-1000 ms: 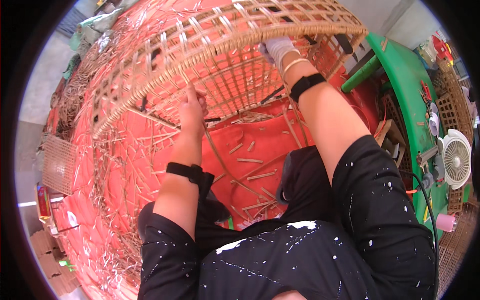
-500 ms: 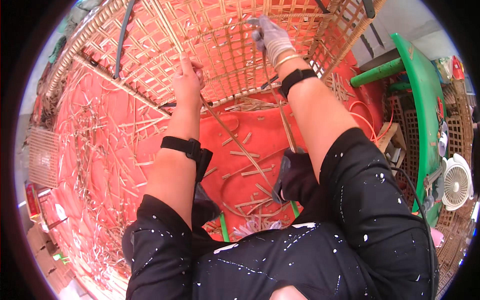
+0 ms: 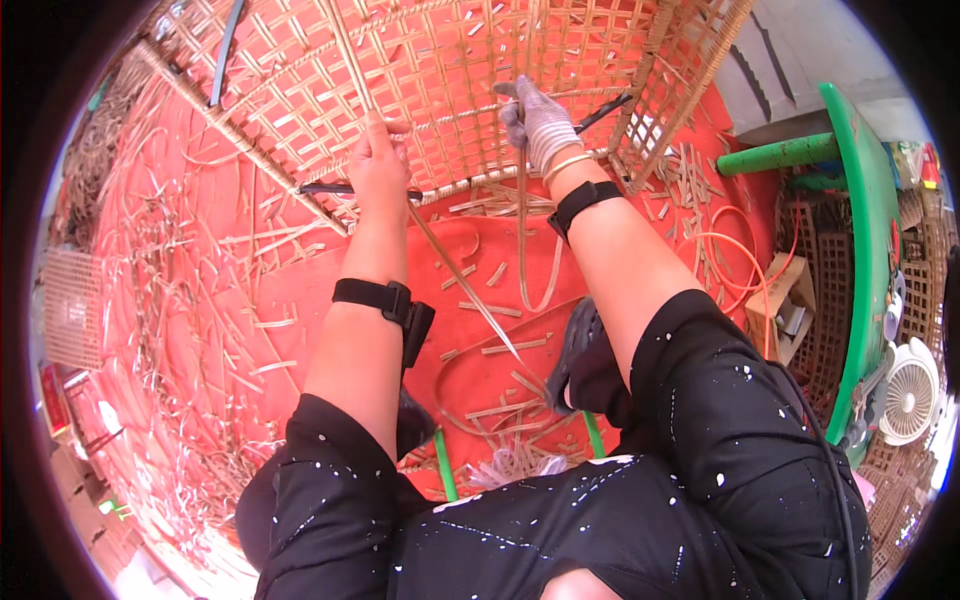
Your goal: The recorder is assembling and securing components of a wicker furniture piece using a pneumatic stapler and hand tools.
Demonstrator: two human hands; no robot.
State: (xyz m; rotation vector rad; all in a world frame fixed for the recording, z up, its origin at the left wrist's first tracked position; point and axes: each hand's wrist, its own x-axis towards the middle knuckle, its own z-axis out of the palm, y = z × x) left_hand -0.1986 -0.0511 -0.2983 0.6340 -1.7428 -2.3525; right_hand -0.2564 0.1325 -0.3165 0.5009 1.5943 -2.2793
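Observation:
A large woven rattan basket frame (image 3: 446, 110) stands in front of me, its open lattice at the top of the view. My left hand (image 3: 379, 168), bare, is closed around a long rattan strip (image 3: 345, 48) that runs up across the lattice. Below that hand a strip's tail (image 3: 462, 277) slants down toward my feet. My right hand (image 3: 543, 125) wears a pale glove and is in front of the weave, right of the left hand. Its fingers grip another rattan strip (image 3: 522, 215), which hangs down and bends into a loop above the red floor covering.
Cut rattan scraps (image 3: 225, 400) litter the red floor covering (image 3: 320, 290), thickest at left. To the right are a green tabletop (image 3: 855, 250), a white fan (image 3: 908, 392), an orange hose (image 3: 735, 240) and a cardboard box (image 3: 785, 300). A white crate (image 3: 72, 305) stands far left.
The basket frame sits higher and slightly left in view. My right hand has moved a little lower, and its strip now hangs in a loop. The left hand keeps its grip.

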